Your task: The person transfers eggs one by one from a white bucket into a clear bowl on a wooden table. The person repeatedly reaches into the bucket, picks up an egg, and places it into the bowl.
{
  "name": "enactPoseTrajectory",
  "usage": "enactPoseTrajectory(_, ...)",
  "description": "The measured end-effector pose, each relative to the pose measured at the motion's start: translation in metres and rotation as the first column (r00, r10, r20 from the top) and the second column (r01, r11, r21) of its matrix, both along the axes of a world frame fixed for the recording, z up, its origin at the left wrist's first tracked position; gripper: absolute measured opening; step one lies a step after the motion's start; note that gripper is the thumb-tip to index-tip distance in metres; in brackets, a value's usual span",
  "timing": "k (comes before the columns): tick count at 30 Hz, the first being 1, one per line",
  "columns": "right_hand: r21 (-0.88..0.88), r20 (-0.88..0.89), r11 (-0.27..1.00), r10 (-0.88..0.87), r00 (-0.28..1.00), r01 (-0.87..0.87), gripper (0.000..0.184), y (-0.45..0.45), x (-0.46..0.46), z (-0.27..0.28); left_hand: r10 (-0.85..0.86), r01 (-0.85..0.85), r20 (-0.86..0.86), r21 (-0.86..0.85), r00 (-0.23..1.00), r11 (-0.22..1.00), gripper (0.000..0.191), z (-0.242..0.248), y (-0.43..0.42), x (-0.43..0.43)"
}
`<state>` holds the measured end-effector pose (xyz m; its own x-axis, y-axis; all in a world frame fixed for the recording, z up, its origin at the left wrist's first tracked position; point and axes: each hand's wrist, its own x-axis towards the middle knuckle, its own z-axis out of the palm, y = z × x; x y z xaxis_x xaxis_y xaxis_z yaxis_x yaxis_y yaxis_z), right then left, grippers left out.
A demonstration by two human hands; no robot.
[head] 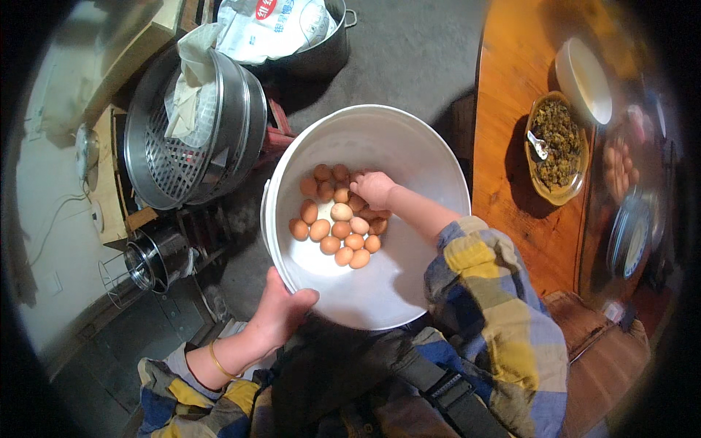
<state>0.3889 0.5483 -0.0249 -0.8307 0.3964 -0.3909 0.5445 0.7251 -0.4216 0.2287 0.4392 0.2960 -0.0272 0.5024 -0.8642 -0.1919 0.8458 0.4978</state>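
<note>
A large white plastic bucket is tilted towards me, with several brown eggs lying together on its bottom. My left hand grips the bucket's near left rim, thumb over the edge. Inside the bucket, my right hand reaches down among the eggs at the right of the group. Its fingertips are partly hidden, so whether it holds an egg cannot be told. A paler egg lies near the middle of the group.
Metal steamer tiers with a cloth stand at the left, beyond them a pot under a white printed sack. On the wooden table at right are a dish of chopped food, a white bowl and stacked plates.
</note>
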Motion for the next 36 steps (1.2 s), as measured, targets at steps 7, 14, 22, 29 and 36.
enactPoseTrajectory(7, -0.307, 0.186, 0.948, -0.026, 0.982, 0.084, 0.045, -0.013, -0.032, 0.053, -0.089, 0.086, -0.056, -0.052, 0.994, 0.995, 0.052, -0.004, -0.007, -0.006)
enactPoseTrajectory(14, -0.206, 0.256, 0.978, 0.091, 0.962, -0.037, 0.048, -0.041, -0.07, 0.04, 0.004, -0.011, -0.065, -0.107, 0.998, 0.994, 0.054, 0.009, -0.006, -0.001)
enactPoseTrajectory(22, -0.255, 0.219, 0.91, -0.276, 0.936, 0.328, 0.024, -0.048, -0.058, 0.032, -0.006, 0.008, 0.046, -0.032, 0.999, 0.999, 0.058, -0.007, -0.007, -0.006)
enactPoseTrajectory(29, -0.373, 0.095, 0.896, -0.221, 0.971, 0.24, 0.044, -0.024, -0.028, 0.096, -0.029, 0.029, 0.009, 0.01, 1.0, 1.0, 0.057, -0.016, -0.016, -0.013)
enactPoseTrajectory(36, -0.827, -0.322, 0.534, -0.706, 0.631, 0.175, 0.051, 0.015, 0.049, 0.195, -0.203, 0.201, -0.131, -0.027, 0.97, 0.979, 0.04, -0.009, -0.007, -0.003)
